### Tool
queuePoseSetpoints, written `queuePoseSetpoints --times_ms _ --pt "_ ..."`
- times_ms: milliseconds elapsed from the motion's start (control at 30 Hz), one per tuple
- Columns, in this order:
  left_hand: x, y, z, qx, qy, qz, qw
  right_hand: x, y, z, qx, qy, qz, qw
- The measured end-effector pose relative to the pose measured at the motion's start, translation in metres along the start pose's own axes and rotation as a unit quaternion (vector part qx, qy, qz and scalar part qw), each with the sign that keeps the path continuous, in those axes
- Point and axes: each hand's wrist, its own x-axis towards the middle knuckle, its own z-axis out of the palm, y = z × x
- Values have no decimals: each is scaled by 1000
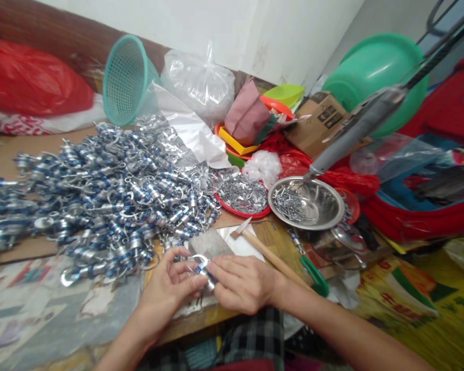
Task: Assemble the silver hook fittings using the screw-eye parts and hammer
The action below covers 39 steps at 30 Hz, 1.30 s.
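Note:
Between my two hands is a small blue-and-silver metal piece (201,266) with a bright crescent-shaped end pointing up. My left hand (173,282) is closed on its left side, thumb and fingers pinching it. From the right, the fingertips of my right hand (243,282) press on the same piece, their contact partly hidden. Under and behind the hands lies a grey metal block (211,243). A hammer (268,252) with a wooden handle rests just right of it. To the left spreads a large heap of similar blue-and-silver metal pieces (112,201).
Behind the hammer sit a red tray (243,210) of flat metal bits and a steel bowl (320,206) holding thin metal pins. A grey-handled lever (355,129) slants over the bowl. Green-handled scissors (315,275) lie at right. A teal basket (126,80) stands at the back.

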Motion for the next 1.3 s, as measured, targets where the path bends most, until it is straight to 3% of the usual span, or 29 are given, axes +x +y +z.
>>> queuePoseSetpoints --times_ms 200,300,400,533,600,667,733,833,900,1000,1167,1233,1300 --pt "1 1 0 2 6 -6 1000 1 5 1 28 5 2 1000" --pt "1 1 0 2 3 -5 1000 -1 6 3 60 -6 33 998" --pt "1 1 0 5 3 -3 1000 -5 2 8 98 21 62 993" --pt "1 2 0 8 -1 -9 1000 -17 -9 8 187 32 150 970" --pt "0 3 0 12 0 -12 1000 -29 -13 2 169 46 243 954" --pt "0 3 0 17 2 -12 1000 -47 -13 -9 79 27 383 920" --pt "0 3 1 17 5 -10 1000 -67 -10 -18 7 -76 508 858" --pt "-1 3 2 17 15 -7 1000 -90 -7 -26 49 -245 580 775" --pt "-1 3 2 15 18 -5 1000 -91 -9 -29 92 -245 601 755" --pt "-2 3 2 13 11 -3 1000 -72 -16 -38 120 -154 600 776" --pt "0 2 0 9 -2 -3 1000 -30 -34 -62 149 -31 488 860" --pt "0 1 0 7 -2 0 1000 -24 -41 -65 149 -61 468 869" --pt "0 0 -1 7 0 1 1000 -25 -48 -64 156 -128 469 860"
